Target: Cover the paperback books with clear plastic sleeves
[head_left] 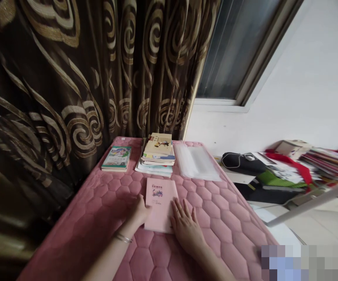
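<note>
A pink book (160, 203) with a small colourful picture and dark lettering on its cover lies flat on the pink quilted surface. At its left edge is my left hand (138, 212), closed against the side of the book with a bracelet on the wrist; part of its fingers is hidden. My right hand (186, 226) rests with fingers spread and flat over the book's right edge. Just beyond the book stands a stack of books (158, 150), a cream one on top. To the right of that stack lies a pile of clear plastic sheets or covers (198, 162).
Books with a green illustrated cover (117, 157) lie at the back left. A patterned brown curtain (122, 70) hangs behind and left, beside a window (224, 50). On the right are a black bag or case (243, 162), papers, a red cloth (292, 166) and a slanting white bar (309, 201).
</note>
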Motion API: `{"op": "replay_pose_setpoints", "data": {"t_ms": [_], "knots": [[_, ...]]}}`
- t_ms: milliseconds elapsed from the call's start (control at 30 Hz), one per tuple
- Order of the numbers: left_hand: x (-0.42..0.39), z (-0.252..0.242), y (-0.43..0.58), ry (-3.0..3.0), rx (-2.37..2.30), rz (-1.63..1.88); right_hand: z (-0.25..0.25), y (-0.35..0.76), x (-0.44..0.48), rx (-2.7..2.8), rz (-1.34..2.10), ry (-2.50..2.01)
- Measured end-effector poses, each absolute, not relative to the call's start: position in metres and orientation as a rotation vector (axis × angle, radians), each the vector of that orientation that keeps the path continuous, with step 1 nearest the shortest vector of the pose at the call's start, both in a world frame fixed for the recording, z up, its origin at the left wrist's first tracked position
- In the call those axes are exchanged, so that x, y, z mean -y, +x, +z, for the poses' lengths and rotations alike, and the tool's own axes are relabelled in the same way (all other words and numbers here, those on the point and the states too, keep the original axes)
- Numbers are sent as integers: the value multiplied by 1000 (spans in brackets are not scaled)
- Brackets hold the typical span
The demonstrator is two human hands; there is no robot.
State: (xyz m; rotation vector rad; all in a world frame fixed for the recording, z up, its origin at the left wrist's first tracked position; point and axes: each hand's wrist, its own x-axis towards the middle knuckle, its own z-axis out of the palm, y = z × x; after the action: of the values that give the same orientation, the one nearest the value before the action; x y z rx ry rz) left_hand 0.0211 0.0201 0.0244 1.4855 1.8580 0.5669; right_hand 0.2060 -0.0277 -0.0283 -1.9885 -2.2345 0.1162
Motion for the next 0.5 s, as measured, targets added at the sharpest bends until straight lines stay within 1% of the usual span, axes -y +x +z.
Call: {"op": "replay_pose_setpoints", "data": {"t_ms": [133,233,367,433,500], "knots": [[-22,24,23,1346,-1671,582,-26,200,22,2204,42,-1946],[-16,23,29,1289,-1597,634,-13,194,14,2181,142,-1842],[-9,44,34,1257,-1515,861,15,182,0,1980,561,-1567],[-6,67,37,1381,-1563,956,29,177,-3,1776,843,-1398],[1,93,44,1626,-1651,953,40,173,-4,1587,1107,-1201]]}}
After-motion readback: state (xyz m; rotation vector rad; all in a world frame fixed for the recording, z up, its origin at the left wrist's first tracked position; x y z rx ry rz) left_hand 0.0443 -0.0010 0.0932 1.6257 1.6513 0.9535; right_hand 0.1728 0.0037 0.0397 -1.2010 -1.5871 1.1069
